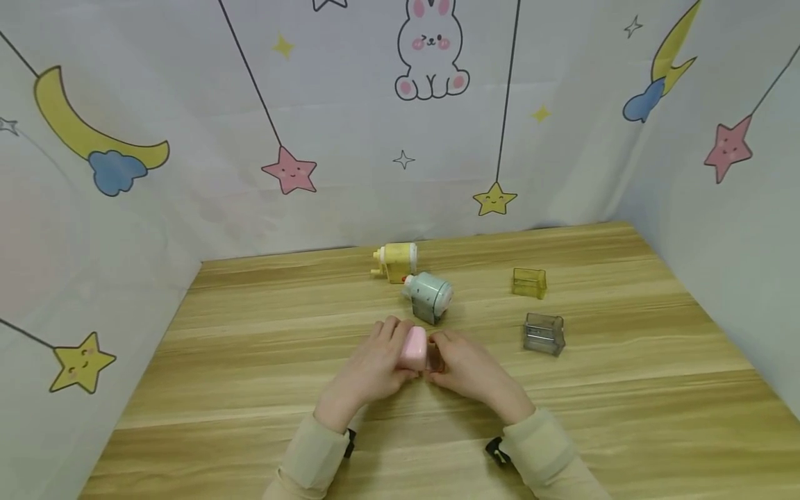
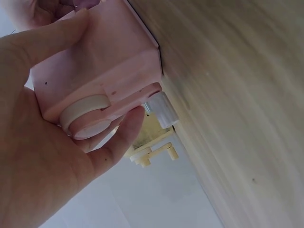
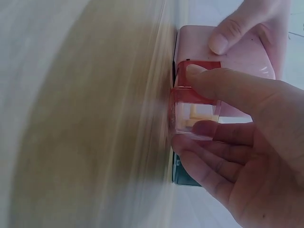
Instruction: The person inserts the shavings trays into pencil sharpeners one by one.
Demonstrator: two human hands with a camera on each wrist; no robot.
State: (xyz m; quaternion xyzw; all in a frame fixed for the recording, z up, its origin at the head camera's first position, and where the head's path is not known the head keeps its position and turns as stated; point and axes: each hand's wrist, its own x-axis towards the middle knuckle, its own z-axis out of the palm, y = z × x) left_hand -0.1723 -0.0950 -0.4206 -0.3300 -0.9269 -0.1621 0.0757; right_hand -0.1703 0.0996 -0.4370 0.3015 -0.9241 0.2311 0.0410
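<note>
A pink crank pencil sharpener (image 1: 414, 349) stands at the middle of the table. My left hand (image 1: 375, 362) grips its body, thumb on one side and fingers round the other; its crank (image 2: 128, 104) with a whitish knob shows in the left wrist view. With thumb and fingers, my right hand (image 1: 469, 367) pinches a clear reddish shavings drawer (image 3: 197, 97) at the sharpener's side. How far the drawer sits inside the body I cannot tell. Just behind the hands is a pale green sharpener (image 1: 431, 295), and beyond it a yellow sharpener (image 1: 398, 260).
To the right on the wood-grain table (image 1: 262, 333) lie a clear yellow drawer (image 1: 529, 282) and a clear grey drawer (image 1: 543, 334). A white curtain (image 1: 350, 118) printed with stars, moons and a rabbit closes off the back and sides.
</note>
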